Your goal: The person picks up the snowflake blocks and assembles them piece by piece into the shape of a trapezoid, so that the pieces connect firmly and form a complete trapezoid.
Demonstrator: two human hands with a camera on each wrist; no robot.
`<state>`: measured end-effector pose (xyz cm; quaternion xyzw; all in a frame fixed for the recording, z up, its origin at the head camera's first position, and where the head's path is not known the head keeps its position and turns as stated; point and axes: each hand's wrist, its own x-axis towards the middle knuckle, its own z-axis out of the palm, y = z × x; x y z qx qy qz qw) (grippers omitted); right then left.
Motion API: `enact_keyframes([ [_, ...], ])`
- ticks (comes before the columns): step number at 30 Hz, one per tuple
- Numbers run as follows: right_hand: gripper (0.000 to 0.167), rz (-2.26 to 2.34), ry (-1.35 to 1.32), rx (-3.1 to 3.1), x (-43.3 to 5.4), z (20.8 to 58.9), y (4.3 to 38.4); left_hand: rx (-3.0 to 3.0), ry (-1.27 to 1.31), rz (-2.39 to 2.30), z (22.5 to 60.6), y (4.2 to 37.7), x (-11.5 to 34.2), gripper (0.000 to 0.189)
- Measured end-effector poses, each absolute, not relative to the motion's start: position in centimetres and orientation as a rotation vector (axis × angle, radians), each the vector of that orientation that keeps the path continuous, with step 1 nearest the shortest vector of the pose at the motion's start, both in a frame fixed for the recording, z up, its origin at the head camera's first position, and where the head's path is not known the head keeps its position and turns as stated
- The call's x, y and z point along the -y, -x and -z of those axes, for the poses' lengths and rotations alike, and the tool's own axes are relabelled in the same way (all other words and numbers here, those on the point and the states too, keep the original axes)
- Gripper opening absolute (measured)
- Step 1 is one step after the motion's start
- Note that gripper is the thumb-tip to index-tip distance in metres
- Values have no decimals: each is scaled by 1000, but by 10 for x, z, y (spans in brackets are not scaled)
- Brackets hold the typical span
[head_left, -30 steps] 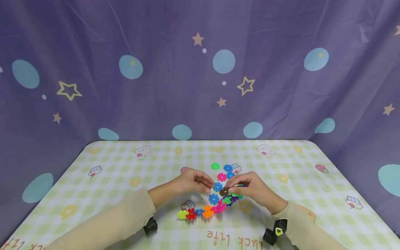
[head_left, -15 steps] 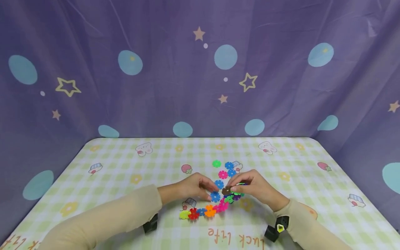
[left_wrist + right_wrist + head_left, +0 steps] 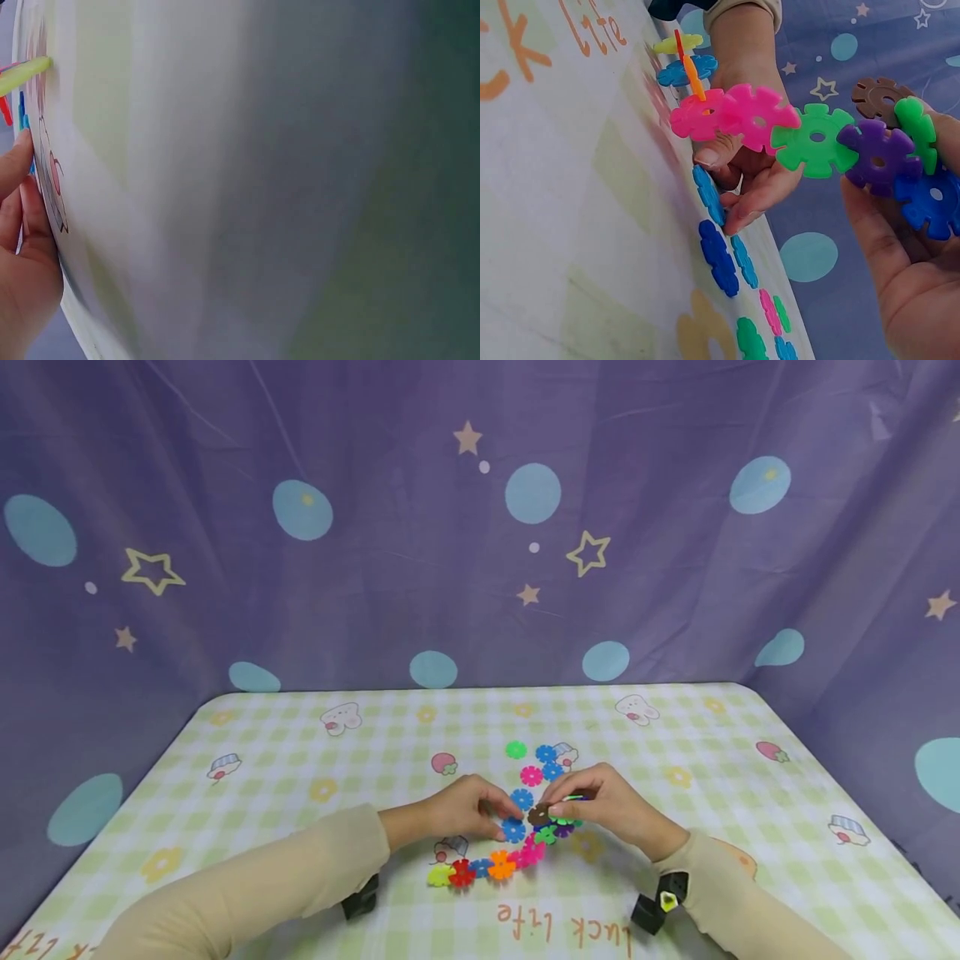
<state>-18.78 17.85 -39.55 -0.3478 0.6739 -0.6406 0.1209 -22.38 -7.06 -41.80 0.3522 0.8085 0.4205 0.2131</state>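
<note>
Curtain [image 3: 375,585] hangs purple and starry on the far side, well behind the work. In front of it is the table [image 3: 285,793], covered in checked cloth.

Over its near middle the chain [image 3: 529,853] of flower discs bows out leftwards, ending in a yellow disc [image 3: 441,876]. I can't tell whether that end touches the cloth. It looks unsupported, so a bump from the left wrist could well twist a slotted joint loose.

The right hand [image 3: 603,807] pinches the chain's right end, beside the brown disc [image 3: 538,815]. Squeezing crookedly there might bend those crowded pieces or pop one out.

The left hand [image 3: 468,810] has thumb and fingertips round a blue disc [image 3: 513,831]; how firmly, I can't say. With so thin a rim, it could slip.

Just beyond lies a second blue disc [image 3: 521,799], close enough that a careless finger might push it towards the pink disc [image 3: 531,776] farther off.
</note>
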Motion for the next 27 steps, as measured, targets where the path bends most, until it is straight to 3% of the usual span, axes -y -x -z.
enact_keyframes([
  [12,10,1869,1002,-2002,-181,395,188,-2265,-969,-1227,414,227,77,26],
  [27,10,1884,946,-2073,-180,392,189,-2246,-842,-1553,375,215,88,32],
])
